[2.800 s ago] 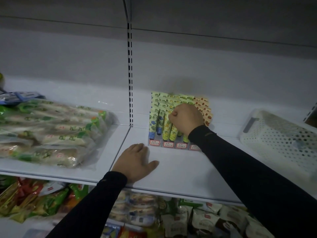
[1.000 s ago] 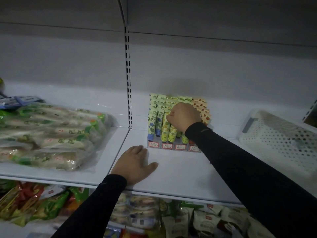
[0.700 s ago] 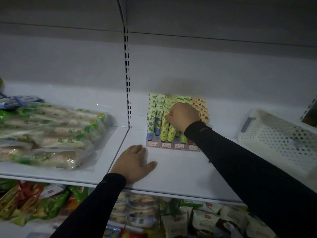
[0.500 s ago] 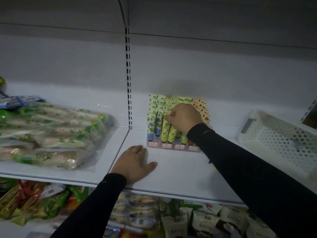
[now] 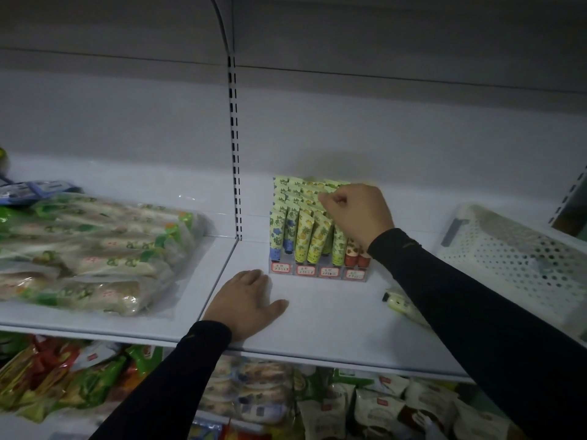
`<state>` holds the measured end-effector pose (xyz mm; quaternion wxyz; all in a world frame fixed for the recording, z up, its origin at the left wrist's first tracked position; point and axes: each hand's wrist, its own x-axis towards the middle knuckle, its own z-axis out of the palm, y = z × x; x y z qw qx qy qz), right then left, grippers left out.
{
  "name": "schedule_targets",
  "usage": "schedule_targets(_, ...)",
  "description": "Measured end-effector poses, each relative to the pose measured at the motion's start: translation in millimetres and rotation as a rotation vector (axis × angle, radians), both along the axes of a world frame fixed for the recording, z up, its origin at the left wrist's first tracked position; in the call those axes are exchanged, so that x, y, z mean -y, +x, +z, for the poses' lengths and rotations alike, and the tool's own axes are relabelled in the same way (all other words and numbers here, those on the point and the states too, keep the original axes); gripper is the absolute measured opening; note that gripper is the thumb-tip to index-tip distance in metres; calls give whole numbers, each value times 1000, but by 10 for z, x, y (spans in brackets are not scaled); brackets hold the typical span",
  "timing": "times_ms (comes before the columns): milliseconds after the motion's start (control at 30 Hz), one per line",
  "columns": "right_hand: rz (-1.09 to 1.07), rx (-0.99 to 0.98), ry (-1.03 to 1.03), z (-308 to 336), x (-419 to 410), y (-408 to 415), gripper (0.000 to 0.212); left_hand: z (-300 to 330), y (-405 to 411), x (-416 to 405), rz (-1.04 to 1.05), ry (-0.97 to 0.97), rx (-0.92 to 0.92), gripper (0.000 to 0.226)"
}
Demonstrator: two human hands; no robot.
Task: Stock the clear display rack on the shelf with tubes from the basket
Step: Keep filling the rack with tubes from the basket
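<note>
Red-bordered price tags (image 5: 317, 270) on rack front (handwriting illegible).

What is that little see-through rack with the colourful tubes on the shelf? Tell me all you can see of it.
The clear display rack looks like transparent plastic and stands on the white shelf near the back wall. Four small red-bordered price labels run along its front edge. It holds upright tubes in stepped rows, caps down: blue-patterned at the left, yellow-green in the middle, red-capped at the right. The right hand, fingers curled, reaches into the upper rows, hiding some of the tubes. The left hand rests flat on the shelf just in front, not touching it.
</note>
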<state>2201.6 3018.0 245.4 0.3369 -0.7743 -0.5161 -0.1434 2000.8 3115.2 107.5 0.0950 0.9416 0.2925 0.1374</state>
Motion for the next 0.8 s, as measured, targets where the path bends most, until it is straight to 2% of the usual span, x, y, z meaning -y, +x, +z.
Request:
schedule_targets(167,3,17,64,-21,445,131,30,39,-19,19,4,-20,18,52)
schedule_targets(333,-42,-48,67,-261,994,369,26,154,-27,191,5,15,68,74)
schedule_targets(467,-102,-96,-85,-573,1319,543,28,238,117,446,-77,18,134,83)
schedule_targets(600,-93,-202,-274,-847,1539,691,38,295,393,737,-209,-9,70,90)
schedule_targets(667,-95,-245,-338,-927,1631,767,38,299,578,871,-280,-7,32,85)
schedule_targets(800,-83,-333,-385,-1000,1765,897,32,305,1000,1110,-390,21,27,47)
